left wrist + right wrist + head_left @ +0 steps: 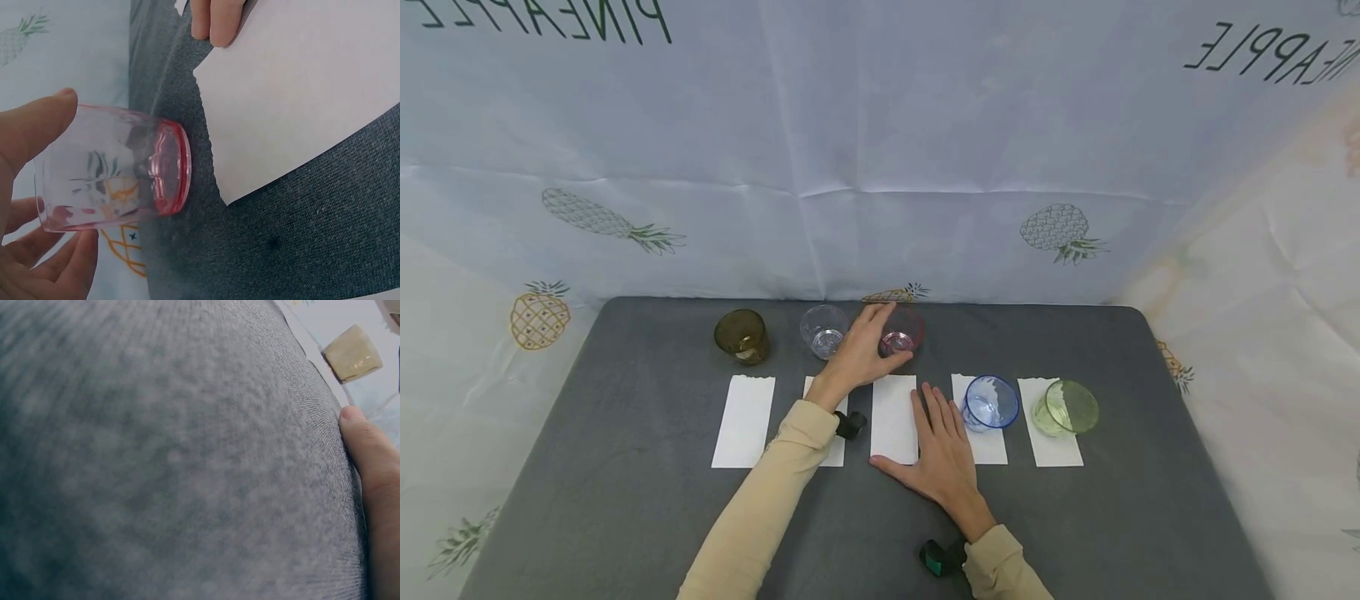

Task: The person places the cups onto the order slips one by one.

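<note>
My left hand (859, 354) holds a clear glass with a pink-red base (901, 333) near the table's back edge. In the left wrist view the thumb lies along one side of this pink glass (112, 169) and the fingers curve round the other. My right hand (942, 454) rests palm down with fingers straight, between the middle paper strip (893, 421) and the one to its right, fingertips close to a blue glass (991, 404). Only the right thumb (369, 444) shows in the right wrist view.
A brown glass (742, 337) and a clear glass (825, 332) stand along the back. The blue glass and a green glass (1064, 408) stand on paper strips at the right. Another paper strip (743, 421) lies at the left; one is partly under my left forearm.
</note>
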Demonstrator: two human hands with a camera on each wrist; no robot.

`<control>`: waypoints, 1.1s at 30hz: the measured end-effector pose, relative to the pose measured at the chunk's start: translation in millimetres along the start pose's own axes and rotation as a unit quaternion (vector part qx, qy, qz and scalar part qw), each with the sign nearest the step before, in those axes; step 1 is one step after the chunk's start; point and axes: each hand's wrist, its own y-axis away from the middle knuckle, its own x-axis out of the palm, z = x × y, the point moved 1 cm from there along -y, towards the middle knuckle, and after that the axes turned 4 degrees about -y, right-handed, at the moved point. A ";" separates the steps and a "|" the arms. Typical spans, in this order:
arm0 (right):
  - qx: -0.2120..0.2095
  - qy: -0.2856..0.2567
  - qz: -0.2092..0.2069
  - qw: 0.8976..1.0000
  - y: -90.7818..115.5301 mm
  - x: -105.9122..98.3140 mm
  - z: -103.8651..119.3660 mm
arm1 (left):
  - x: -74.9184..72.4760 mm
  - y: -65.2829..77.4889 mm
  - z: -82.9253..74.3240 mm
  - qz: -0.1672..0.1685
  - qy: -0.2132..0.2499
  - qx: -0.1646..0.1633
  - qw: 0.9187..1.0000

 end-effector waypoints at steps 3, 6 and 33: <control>-0.002 0.004 0.000 1.000 -0.6 0.3 -0.1 | 0.6 0.3 0.5 -0.006 -0.003 -0.002 1.000; -0.005 0.007 -0.003 1.000 -0.7 0.1 0.0 | 1.3 0.7 0.9 -0.003 -0.002 -0.010 1.000; -0.001 0.001 0.004 1.000 -1.6 -0.8 0.8 | -10.7 13.9 -5.9 -0.006 0.020 -0.019 1.000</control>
